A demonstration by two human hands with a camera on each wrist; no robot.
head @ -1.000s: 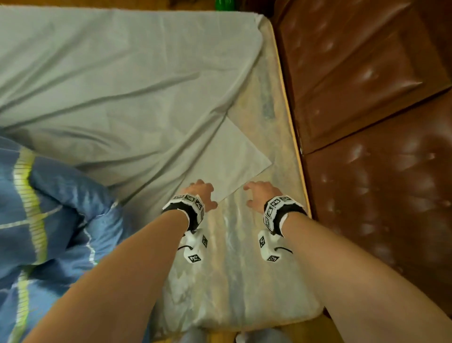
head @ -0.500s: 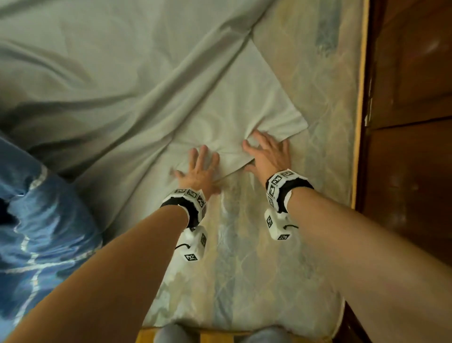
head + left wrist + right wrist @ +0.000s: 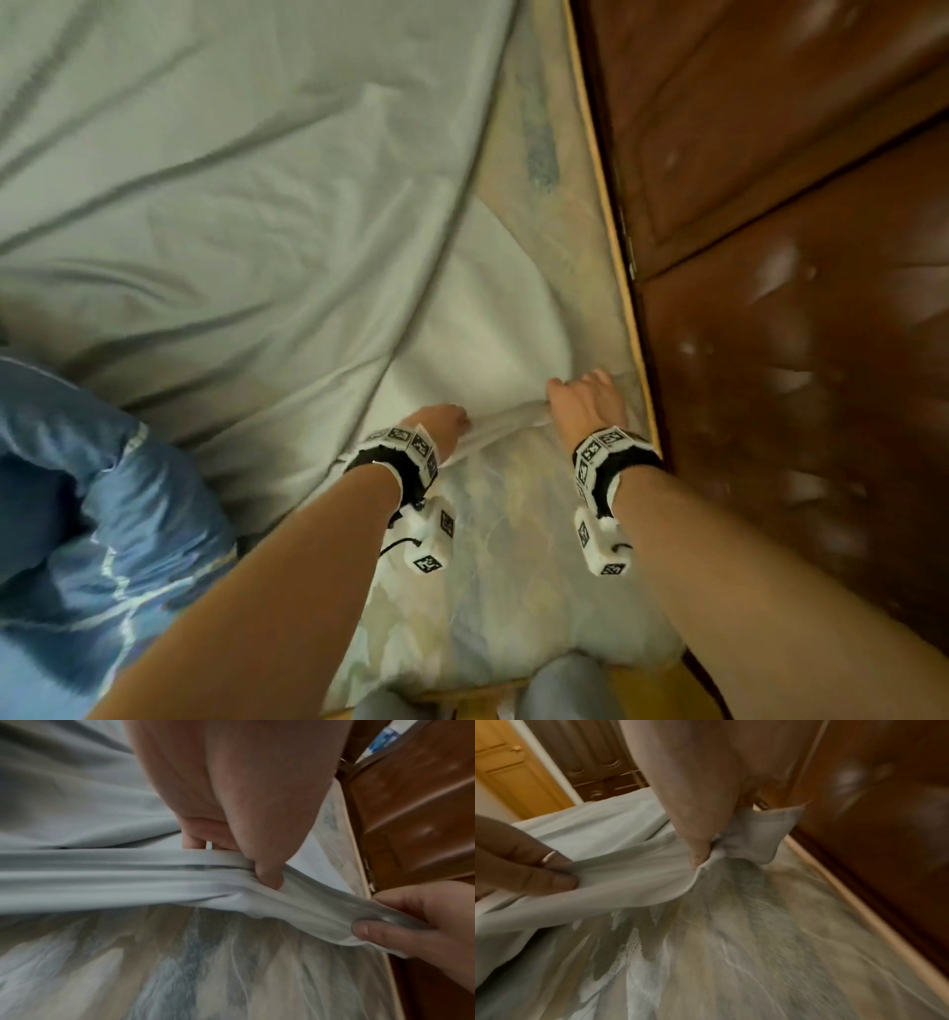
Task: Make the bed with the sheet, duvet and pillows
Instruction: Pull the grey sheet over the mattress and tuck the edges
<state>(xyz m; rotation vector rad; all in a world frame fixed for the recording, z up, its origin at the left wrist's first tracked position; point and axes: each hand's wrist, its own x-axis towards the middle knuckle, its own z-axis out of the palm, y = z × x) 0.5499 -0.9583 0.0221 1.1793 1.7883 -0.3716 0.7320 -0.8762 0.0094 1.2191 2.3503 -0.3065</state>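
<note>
The mattress [image 3: 513, 580] fills the middle of the head view, its patterned top bare along the near end and down the right side, where a pale wooden bed edge [image 3: 606, 216] runs beside dark brown panelling [image 3: 796, 257]. The grey sheet [image 3: 231, 180] covers the far and left part of the bed, its free border slanting from upper right toward the near left, with deep folds running into one gathered corner. A blue duvet [image 3: 92, 514] lies bunched at the near left, touching the sheet. No pillows are in view.

The sheet's corner sits at the hands, just short of the mattress's near right corner. The left hand [image 3: 436, 421] pinches the rolled border between thumb and curled fingers [image 3: 203, 833]. The right hand [image 3: 590, 406], nearer the bed edge, pinches the tip of the corner with its thumb [image 3: 698, 850]. The border is stretched taut between them, roughly across the bed's width.

Judging from this, the next pull goes toward the person and rightward, over bare mattress, to bring the corner over the near right corner. Room is tight on the right against the panelling, and the duvet's weight may hold the sheet back.
</note>
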